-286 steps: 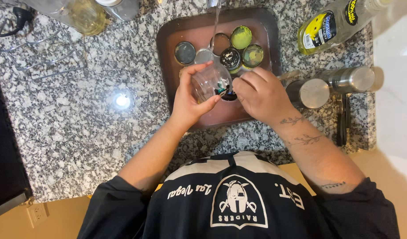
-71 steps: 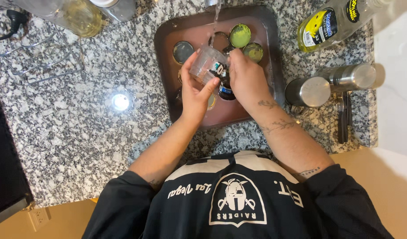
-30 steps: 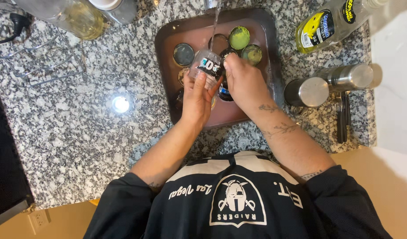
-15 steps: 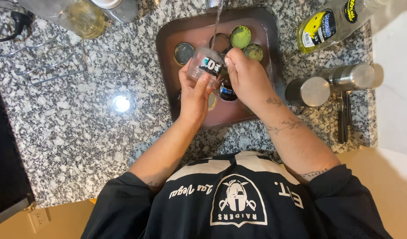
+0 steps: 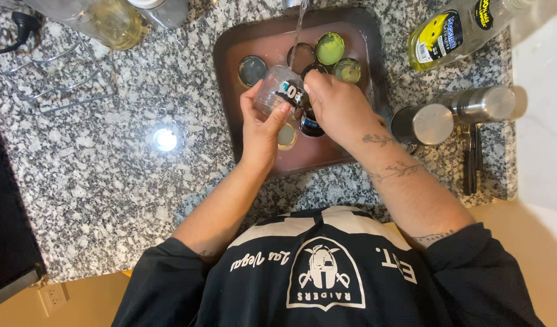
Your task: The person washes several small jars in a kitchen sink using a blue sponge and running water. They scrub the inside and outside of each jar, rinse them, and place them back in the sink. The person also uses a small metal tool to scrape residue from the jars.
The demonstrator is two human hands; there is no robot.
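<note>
Over a small brown sink (image 5: 230, 72), my left hand (image 5: 261, 124) grips a clear drinking glass (image 5: 276, 91) with a dark printed label. My right hand (image 5: 333, 106) presses on the glass's right side, fingers at its rim. A thin stream of water (image 5: 299, 27) falls from above onto the glass. Several round cups or lids lie in the sink, two of them green (image 5: 330, 48) and one dark (image 5: 253, 70).
A yellow dish-soap bottle (image 5: 451, 30) lies at the upper right on the speckled granite counter (image 5: 109, 181). A steel cylinder (image 5: 454, 112) lies right of the sink. A wire rack (image 5: 60, 79) and a glass jar (image 5: 103, 18) sit at the upper left.
Both hands have stayed over the sink, turning and shifting the glass slightly under the running water. Earlier the glass was held lower and nearer my body.
</note>
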